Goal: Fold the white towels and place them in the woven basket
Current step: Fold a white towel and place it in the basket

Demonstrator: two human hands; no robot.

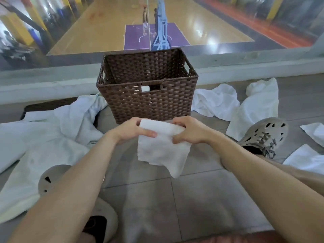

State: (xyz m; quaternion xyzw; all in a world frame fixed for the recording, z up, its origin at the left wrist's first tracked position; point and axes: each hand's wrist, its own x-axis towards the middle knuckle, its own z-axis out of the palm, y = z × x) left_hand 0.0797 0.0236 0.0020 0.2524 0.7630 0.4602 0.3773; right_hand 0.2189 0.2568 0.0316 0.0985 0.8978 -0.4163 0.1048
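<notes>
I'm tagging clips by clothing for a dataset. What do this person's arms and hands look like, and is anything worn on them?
The left forearm and right forearm are bare to the frame's edge, with no sleeves in view. The left hand and right hand are ungloved; no watch, bracelet or ring shows.

Grey floor tiles [201, 199] run up to a pale concrete ledge [245, 66] under a glass wall [21, 55]. Beyond lies a glossy wooden basketball court [98, 32] with a purple key [136, 38], a blue hoop stand [162, 35], yellow pillars [274, 7] and 2 blurred figures [144, 20].
</notes>
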